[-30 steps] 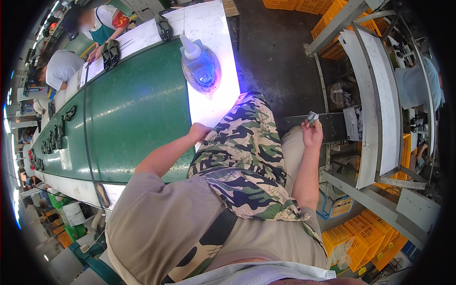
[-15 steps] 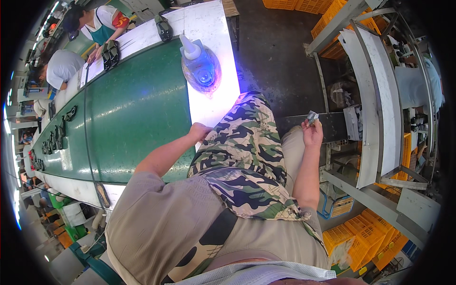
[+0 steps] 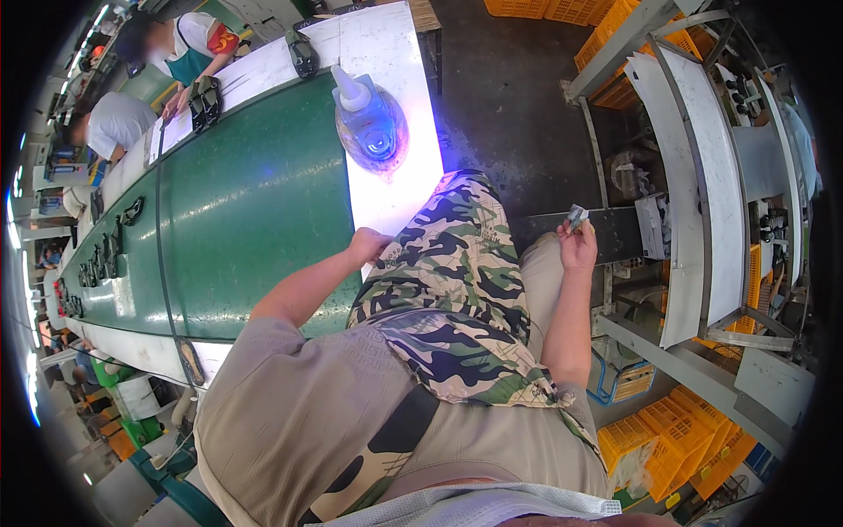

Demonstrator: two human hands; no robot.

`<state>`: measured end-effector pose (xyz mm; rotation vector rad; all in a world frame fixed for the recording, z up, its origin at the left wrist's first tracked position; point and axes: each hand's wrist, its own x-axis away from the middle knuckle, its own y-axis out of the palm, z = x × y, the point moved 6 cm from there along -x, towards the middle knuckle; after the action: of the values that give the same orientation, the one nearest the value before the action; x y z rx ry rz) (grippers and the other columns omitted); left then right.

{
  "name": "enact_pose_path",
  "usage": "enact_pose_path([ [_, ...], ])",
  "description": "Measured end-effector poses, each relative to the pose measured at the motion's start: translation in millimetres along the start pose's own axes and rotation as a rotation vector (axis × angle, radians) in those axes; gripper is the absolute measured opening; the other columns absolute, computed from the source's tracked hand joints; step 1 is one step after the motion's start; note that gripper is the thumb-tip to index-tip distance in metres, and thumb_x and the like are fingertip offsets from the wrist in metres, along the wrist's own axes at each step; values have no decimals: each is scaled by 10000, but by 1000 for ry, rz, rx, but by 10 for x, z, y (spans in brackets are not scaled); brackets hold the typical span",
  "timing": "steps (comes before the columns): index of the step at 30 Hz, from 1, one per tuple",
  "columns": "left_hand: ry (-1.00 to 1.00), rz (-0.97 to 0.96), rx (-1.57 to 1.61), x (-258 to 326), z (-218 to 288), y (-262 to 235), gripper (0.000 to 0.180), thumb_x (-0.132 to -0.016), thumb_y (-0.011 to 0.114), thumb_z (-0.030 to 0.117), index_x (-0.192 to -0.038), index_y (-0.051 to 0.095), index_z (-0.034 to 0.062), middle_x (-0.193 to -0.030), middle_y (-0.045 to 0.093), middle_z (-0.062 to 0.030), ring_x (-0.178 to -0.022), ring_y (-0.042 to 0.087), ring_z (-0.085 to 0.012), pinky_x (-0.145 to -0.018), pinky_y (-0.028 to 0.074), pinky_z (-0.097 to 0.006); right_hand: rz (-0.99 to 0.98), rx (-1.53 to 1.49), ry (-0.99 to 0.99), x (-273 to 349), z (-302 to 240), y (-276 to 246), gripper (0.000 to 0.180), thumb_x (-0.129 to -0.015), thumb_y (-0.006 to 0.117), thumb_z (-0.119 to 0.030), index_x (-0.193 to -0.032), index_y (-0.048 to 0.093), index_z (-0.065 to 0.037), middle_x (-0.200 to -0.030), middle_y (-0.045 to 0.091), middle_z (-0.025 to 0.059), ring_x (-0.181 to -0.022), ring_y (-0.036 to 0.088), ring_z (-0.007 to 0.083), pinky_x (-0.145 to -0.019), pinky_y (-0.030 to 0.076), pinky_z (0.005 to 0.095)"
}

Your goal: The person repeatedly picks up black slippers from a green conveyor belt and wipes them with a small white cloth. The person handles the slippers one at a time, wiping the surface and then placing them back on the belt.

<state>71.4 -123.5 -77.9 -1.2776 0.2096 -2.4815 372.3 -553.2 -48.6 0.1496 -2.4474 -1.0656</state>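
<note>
Beside the green conveyor belt [image 3: 237, 211], the left hand [image 3: 367, 243] rests curled on the white edge [image 3: 395, 189], while the right hand [image 3: 577, 246] pinches a small silvery piece [image 3: 575, 216].

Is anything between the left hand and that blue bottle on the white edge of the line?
Nothing visible. The left hand rests at the white edge strip beside the green belt; the blue bottle stands farther along the same strip, on bare white surface. The right hand holds a small silvery piece off to the other side.
</note>
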Motion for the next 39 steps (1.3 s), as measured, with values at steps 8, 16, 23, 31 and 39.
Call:
enact_pose_path([
  [8,-15,6,-3,24,12,-4,337,-761,740,317,-664,686,-1,-592,630,-72,-435,578,-153,-422,509,-299,15,4,-8,6,-5,-3,167,-929,608,-224,-993,638,-73,-940,672,98,-865,635,267,-796,502,450],
  [16,-11,-5,-18,3,8,-5,327,-766,732,310,-679,691,-3,-594,632,-73,-438,583,-155,-418,506,-295,16,6,-10,-5,-7,-10,165,-924,617,-224,-987,636,-73,-946,672,98,-876,635,269,-812,495,459],
  [23,-14,-4,19,-33,-48,9,330,-769,730,305,-674,683,-8,-604,635,-81,-449,599,-162,-431,526,-302,38,3,-11,-10,-3,-33,174,-922,622,-232,-996,636,-75,-955,672,97,-875,634,273,-809,494,461],
  [31,-33,-6,39,11,-6,10,314,-782,723,291,-702,689,-11,-625,646,-83,-456,604,-165,-437,527,-307,-2,-14,3,-32,11,-60,217,-941,596,-244,-1066,629,-70,-1003,665,107,-895,622,272,-806,493,456],
  [39,-25,-7,29,60,48,5,310,-785,718,290,-716,697,-12,-622,647,-84,-453,601,-163,-436,521,-307,25,-13,-9,-20,7,-54,217,-946,587,-238,-1074,625,-67,-1014,662,109,-909,615,276,-806,491,453],
])
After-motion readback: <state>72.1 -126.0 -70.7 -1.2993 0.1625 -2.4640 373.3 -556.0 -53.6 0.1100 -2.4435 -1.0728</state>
